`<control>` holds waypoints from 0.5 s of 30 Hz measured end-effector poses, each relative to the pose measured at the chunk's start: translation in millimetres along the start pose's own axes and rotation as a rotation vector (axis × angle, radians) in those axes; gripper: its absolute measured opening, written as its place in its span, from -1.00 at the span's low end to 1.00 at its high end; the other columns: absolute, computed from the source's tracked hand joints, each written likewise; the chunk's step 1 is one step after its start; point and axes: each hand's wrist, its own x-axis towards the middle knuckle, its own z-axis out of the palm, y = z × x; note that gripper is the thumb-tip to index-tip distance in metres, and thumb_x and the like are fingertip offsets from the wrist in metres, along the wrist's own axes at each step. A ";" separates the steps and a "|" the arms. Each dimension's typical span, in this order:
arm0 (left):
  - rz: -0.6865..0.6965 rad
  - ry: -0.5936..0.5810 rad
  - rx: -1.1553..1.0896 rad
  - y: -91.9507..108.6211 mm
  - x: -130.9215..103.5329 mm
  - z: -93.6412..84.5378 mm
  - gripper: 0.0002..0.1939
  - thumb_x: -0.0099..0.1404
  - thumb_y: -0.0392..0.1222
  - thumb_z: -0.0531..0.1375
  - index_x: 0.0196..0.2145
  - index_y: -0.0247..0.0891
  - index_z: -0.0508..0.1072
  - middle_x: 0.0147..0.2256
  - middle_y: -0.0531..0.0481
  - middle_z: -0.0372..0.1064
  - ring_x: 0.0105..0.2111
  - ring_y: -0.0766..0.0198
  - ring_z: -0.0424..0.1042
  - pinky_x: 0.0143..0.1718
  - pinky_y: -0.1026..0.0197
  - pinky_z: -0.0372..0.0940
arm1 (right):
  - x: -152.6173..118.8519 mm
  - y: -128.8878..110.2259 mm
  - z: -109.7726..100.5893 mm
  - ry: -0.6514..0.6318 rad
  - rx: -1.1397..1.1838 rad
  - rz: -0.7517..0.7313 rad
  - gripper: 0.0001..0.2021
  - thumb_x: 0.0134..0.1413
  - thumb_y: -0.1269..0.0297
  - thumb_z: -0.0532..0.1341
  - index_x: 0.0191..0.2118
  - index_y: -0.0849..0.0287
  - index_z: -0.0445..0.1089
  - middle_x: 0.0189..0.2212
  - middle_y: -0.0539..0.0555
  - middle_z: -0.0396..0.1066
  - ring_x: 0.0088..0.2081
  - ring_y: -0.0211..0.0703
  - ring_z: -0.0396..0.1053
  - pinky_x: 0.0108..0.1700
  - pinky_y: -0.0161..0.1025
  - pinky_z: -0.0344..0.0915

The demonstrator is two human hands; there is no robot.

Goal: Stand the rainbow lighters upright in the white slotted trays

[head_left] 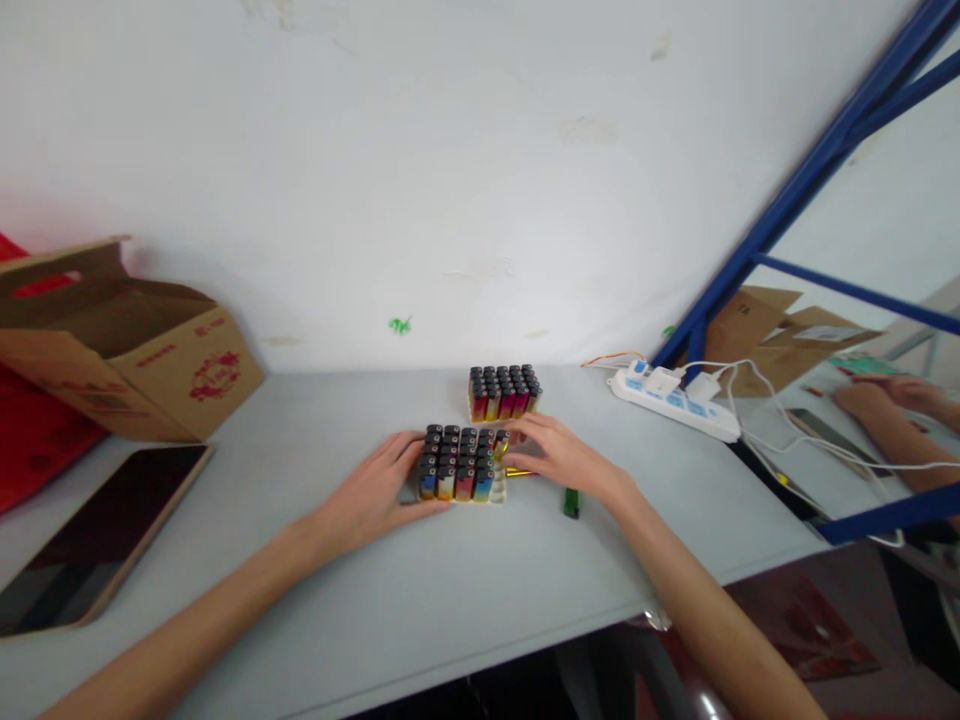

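A pale tray holds rows of upright black-topped lighters, with free slots along its right side. Around the tray's left side my left hand is curved, thumb along the front edge. My right hand pinches a yellow lighter at the back right of the tray. Another yellow lighter lies right of the tray, partly under my right hand. A green lighter lies further right. Behind stands a second block of upright lighters.
An open cardboard box and a large phone are at the left. A white power strip with cables sits at the right by a blue metal frame. Beyond it show another person's hands.
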 end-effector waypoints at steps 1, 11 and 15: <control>0.006 0.002 0.002 0.7 0.5 -0.6 -0.30 0.23 0.32 0.31 0.13 -0.22 0.41 0.16 -0.26 0.37 0.16 -0.14 0.40 0.27 -0.18 0.31 | -5.1 1.6 -3.7 -0.022 0.028 0.016 -0.68 0.34 0.03 0.25 0.02 0.15 0.43 -0.08 0.16 0.48 -0.04 -0.02 0.41 0.06 -0.09 0.31; -0.066 0.099 -0.061 -8.5 7.2 8.0 -0.32 0.22 0.27 0.33 0.13 -0.21 0.38 0.18 -0.26 0.31 0.20 -0.14 0.34 0.29 -0.22 0.29 | -32.6 19.2 -18.9 0.006 0.301 0.266 -0.71 0.35 -0.01 0.20 -0.04 0.10 0.37 -0.33 0.02 0.46 -0.33 -0.13 0.39 -0.24 -0.19 0.32; -0.103 0.105 -0.091 -10.4 5.9 9.7 -0.29 0.20 0.28 0.34 0.14 -0.21 0.37 0.20 -0.26 0.27 0.23 -0.14 0.33 0.29 -0.20 0.29 | -16.0 32.6 -26.4 0.175 0.524 0.377 -0.62 0.28 -0.13 0.22 -0.11 0.12 0.41 -0.51 -0.06 0.33 -0.52 -0.24 0.21 -0.45 -0.26 0.17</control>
